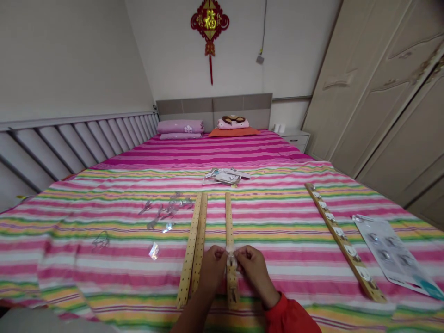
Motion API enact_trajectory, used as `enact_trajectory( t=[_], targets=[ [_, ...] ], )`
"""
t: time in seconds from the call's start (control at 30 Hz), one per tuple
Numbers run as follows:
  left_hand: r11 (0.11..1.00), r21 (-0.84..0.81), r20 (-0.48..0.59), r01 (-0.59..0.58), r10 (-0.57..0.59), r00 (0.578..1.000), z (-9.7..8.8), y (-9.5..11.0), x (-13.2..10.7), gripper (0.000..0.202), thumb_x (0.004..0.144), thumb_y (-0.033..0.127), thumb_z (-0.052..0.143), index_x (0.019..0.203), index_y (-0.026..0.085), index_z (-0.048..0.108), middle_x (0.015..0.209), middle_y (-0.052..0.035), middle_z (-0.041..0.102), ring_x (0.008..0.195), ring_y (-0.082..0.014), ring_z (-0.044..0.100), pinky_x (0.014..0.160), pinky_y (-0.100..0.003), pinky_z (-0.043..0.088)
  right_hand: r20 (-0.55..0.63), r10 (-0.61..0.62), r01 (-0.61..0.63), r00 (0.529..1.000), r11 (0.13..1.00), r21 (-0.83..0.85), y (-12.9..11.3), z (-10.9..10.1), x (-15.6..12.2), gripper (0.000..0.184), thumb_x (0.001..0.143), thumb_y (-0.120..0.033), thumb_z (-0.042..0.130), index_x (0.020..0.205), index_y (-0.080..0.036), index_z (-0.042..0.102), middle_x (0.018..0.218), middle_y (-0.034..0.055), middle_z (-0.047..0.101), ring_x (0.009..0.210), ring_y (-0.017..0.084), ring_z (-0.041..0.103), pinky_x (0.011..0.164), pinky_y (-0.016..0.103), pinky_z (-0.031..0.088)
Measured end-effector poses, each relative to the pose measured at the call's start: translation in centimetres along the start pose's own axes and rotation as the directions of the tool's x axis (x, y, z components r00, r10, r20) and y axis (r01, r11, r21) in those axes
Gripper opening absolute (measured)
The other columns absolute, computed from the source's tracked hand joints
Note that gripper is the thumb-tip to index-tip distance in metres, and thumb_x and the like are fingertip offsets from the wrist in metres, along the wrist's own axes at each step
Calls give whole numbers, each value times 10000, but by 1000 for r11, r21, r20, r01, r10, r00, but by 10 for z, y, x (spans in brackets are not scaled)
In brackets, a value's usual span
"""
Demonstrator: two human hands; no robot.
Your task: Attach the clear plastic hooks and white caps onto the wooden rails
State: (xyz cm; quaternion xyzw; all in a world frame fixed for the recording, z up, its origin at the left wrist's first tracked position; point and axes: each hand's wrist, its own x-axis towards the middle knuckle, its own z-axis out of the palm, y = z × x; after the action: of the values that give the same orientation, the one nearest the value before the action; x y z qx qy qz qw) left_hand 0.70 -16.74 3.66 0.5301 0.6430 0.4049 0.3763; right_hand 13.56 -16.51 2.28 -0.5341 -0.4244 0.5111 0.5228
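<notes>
Bright red sleeve [289, 317] at the right hand [254, 270]

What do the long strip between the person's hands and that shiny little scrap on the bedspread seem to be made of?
The long strip between the left hand and right hand looks like pale, unfinished wood, judging by its matte yellowish surface. The shiny scrap on the bedspread looks like thin, clear plastic, since it glints, though it's too small to be sure.
</notes>
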Motion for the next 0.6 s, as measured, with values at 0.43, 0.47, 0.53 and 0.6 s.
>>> enact_trajectory(
  t=[0.43, 0.47, 0.53, 0.6],
  targets=[
    [999, 32, 30, 44, -45, 999, 0, -1, 1, 100, 728, 273, 543, 684, 188, 571, 670, -32, 664, 689, -190, 635, 671, -303, 466, -23, -23, 21, 999, 996, -85, 0, 1, 0, 209, 612, -361, 622, 501, -216, 521, 366, -56, 493, 352, 117, 450, 392, 245, 356],
    [998, 35, 34, 48, -49, 998, 0, 0, 1, 102, 730, 275, 542, 683, 189, 569, 670, -31, 663, 689, -189, 634, 670, -301, 464, -27, -26, 23, 999, 995, -96, 1, 1, 0, 207, 616, -358, 617, 499, -217, 520, 366, -55, 495, 353, 118, 452, 393, 246, 357],
    [998, 47, 34, 53, -55, 998, 0, 1, 0, 95, 731, 267, 539, 680, 191, 564, 669, -28, 661, 694, -187, 632, 673, -298, 459, -35, -32, 28, 999, 993, -116, 1, 2, 1, 199, 617, -348, 608, 495, -219, 517, 368, -55, 497, 354, 119, 454, 393, 245, 359],
    [996, 63, 34, 55, -57, 998, 0, 3, 0, 87, 731, 254, 533, 680, 190, 562, 676, -28, 659, 703, -187, 630, 677, -294, 453, -44, -35, 29, 998, 991, -129, 1, 2, 1, 194, 613, -337, 600, 487, -221, 509, 370, -58, 492, 352, 117, 450, 389, 243, 353]
  ],
)
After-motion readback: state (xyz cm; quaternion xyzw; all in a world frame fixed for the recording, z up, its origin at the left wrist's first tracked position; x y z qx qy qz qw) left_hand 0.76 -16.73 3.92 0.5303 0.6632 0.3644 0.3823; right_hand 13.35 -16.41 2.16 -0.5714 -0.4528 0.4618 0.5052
